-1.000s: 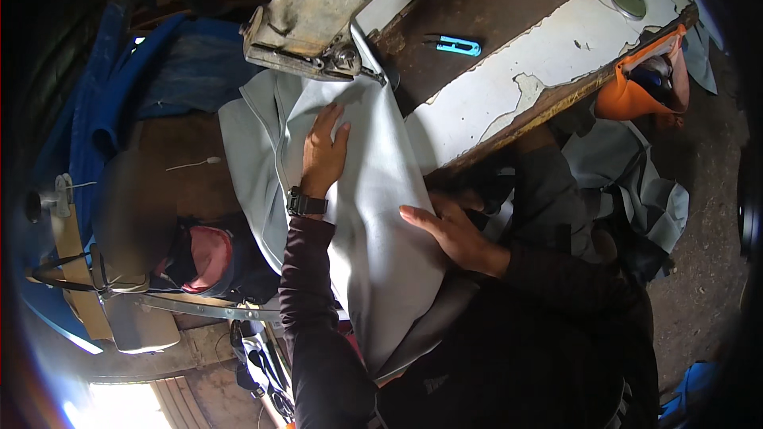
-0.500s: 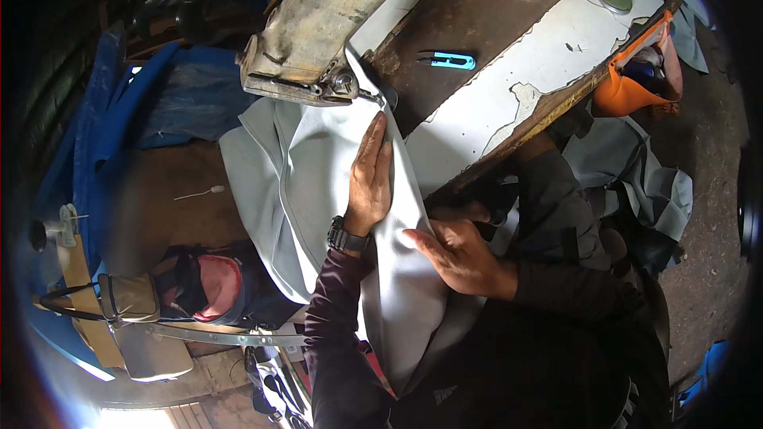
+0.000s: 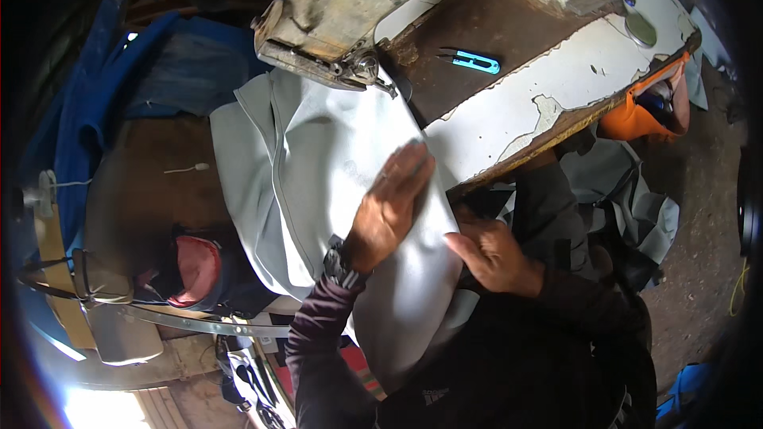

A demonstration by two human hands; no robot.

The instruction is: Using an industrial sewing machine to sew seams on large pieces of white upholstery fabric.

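Observation:
A large sheet of light grey fabric (image 3: 318, 159), perhaps vinyl, spreads below the head of a worn sewing machine (image 3: 358, 8) and drapes down to my lap. Its far part reaches the presser foot (image 3: 387, 86). My left hand (image 3: 395, 199) lies flat on the sheet, fingers stretched out together and pointing toward the machine, slightly blurred. At the sheet's right edge, my right hand (image 3: 497, 257) pinches the fabric, thumb on top and the other fingers mostly hidden beneath. Blue-handled thread snips (image 3: 470, 60) rest on the brown part of the machine table, away from both hands.
The table's chipped white top (image 3: 497, 131) ends in a wooden edge at right. An orange pouch (image 3: 636, 121) hangs there, and a round greenish tin (image 3: 640, 30) sits at the far corner. Grey fabric pieces (image 3: 612, 171) lie lower right. A dark bag with pink lining (image 3: 195, 270) stands left.
My left hand has slid back from the presser foot toward me along the fabric. The right hand still grips the edge. The whole view has shifted a little.

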